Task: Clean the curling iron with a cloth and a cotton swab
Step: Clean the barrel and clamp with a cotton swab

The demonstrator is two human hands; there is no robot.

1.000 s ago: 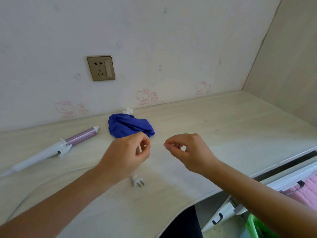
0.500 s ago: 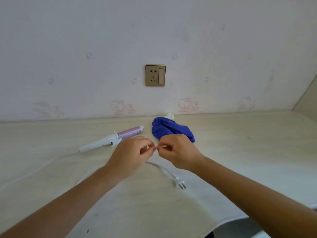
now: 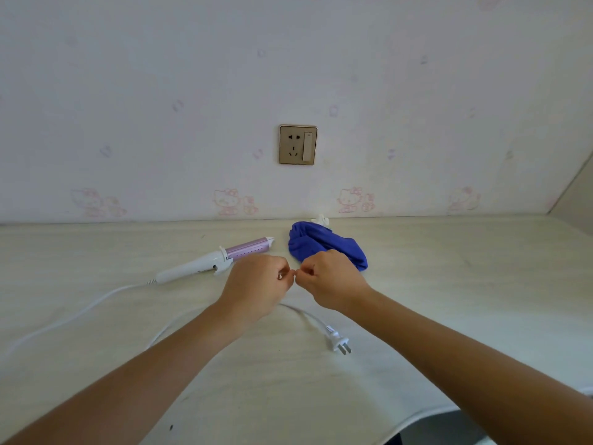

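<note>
The curling iron, white handle and pink barrel, lies on the pale table left of centre, barrel tip toward a crumpled blue cloth. My left hand and right hand hover just in front of both, fingers curled and fingertips meeting. Between them they pinch a small thin white thing, apparently the cotton swab, which the fingers mostly hide. Neither hand touches the iron or the cloth.
The iron's white cord loops across the table under my forearms and ends in an unplugged plug. A wall socket sits above. A small white object lies behind the cloth. The table's front edge curves at lower right.
My view swung left, bringing the socket to the centre. My hands came together from a hand's width apart until their fingertips met. The iron and cloth stayed put.
</note>
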